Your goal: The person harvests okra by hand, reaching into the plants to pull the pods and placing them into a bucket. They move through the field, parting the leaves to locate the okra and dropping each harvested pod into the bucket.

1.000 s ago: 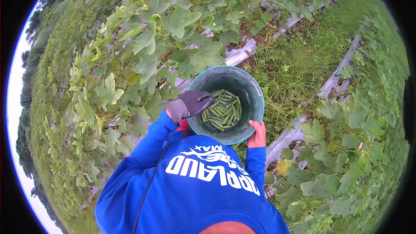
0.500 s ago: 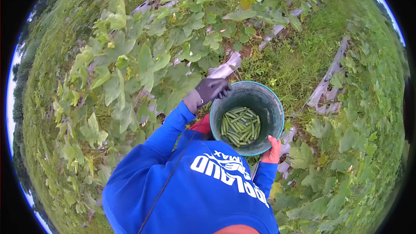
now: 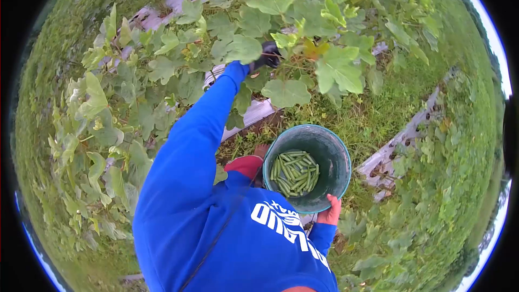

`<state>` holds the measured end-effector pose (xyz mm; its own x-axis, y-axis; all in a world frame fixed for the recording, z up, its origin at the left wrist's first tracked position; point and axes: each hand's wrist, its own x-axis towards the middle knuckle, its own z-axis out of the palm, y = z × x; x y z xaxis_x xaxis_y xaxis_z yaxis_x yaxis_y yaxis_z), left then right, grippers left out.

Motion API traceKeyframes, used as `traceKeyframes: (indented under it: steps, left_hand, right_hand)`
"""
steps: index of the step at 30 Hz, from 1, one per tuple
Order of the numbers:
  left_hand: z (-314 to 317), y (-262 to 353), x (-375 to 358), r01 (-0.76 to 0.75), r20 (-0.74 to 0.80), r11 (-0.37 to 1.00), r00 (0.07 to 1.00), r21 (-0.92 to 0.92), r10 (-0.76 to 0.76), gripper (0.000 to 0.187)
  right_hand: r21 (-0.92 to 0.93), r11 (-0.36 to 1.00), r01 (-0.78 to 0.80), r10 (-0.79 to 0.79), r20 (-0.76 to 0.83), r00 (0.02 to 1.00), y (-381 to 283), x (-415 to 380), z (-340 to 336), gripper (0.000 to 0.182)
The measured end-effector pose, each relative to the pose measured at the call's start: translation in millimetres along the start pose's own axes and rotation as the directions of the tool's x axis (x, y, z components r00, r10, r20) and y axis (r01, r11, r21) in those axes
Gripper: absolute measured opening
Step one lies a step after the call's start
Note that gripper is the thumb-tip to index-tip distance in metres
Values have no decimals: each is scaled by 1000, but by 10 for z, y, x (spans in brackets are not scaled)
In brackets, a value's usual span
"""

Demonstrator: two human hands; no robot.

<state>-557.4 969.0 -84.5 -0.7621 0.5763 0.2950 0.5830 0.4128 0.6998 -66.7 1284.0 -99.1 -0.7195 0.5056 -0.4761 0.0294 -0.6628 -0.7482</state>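
My left hand (image 3: 267,55), in a dark glove, reaches in among the lobed leaves of an okra plant (image 3: 286,92). Leaves cover part of it, and its fingers do not show clearly enough to tell what they touch. With bare fingers over the rim, my right hand (image 3: 330,211) grips a green bucket (image 3: 336,165) at its lower right side. Several green okra pods (image 3: 294,174) lie in a loose heap at the bottom of the bucket, which tilts so that its inside faces me.
Leafy plants (image 3: 97,157) crowd the left side and the top. Strips of pale plastic sheeting (image 3: 392,154) run along the ground at the right. A grassy path (image 3: 389,103) lies between the rows. A red shoe (image 3: 244,166) shows beside the bucket.
My left hand has moved from above the bucket's rim up and forward into the leaves, the arm stretching out. My right hand keeps its hold on the bucket, which sits slightly lower in view.
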Motion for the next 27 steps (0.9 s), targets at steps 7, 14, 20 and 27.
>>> traceKeyframes:
  steps: [7, 14, 20, 27]
  left_hand:
    - [566, 1634, 569, -37, 386, 998, 922, 50, 15, 42]
    - [585, 1962, 141, 99, 474, 969, 858, 225, -198, 38]
    - [664, 1624, -103, 227, 432, 867, 793, 444, -429, 38]
    - [778, 1643, -220, 327, 339, 731, 723, 600, -602, 39]
  right_hand:
    - [89, 991, -102, 98, 52, 994, -571, 422, -241, 41]
    - [-46, 998, -31, 34, 74, 997, -1150, 604, 155, 42]
    - [-11, 996, -86, 87, 133, 987, -1163, 871, -61, 36]
    - [8, 980, -197, 189, 248, 950, -1161, 1308, -168, 36]
